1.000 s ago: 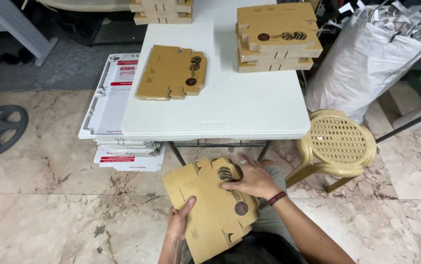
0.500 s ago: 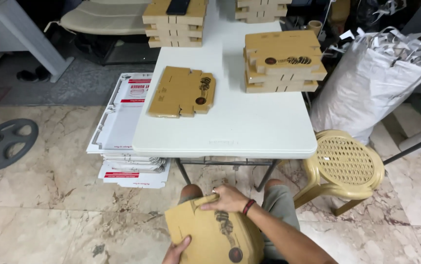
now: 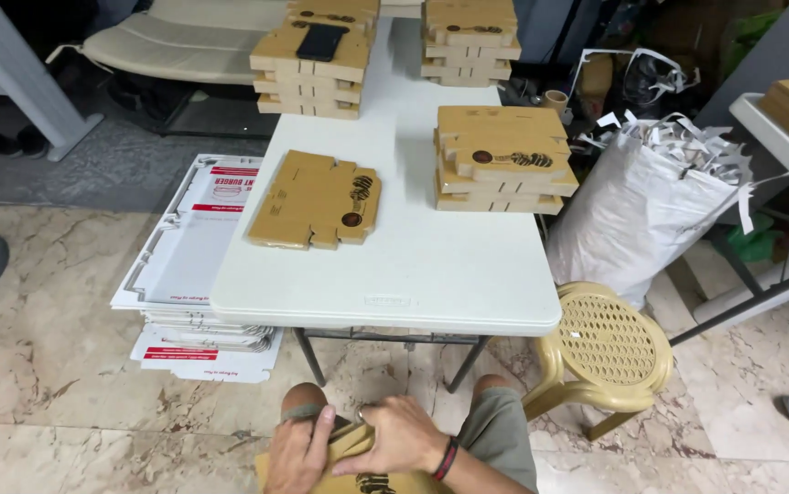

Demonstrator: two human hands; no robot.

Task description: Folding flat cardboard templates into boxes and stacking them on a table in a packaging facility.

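- Two hands work low in the head view: the left hand (image 3: 298, 450) curls its fingers over the edge of a flat brown cardboard box blank (image 3: 358, 467) on the lap, and the right hand (image 3: 401, 436) presses down on it with fingers bent.
- The blank is matt, stiff card, mostly cut off by the bottom edge.
- On the smooth white table (image 3: 413, 274) lies a notched flat blank (image 3: 315, 199) beside a squared stack of blanks (image 3: 502, 157).
- A woven-seat plastic stool (image 3: 603, 348) stands near a crinkled white sack (image 3: 637, 215).
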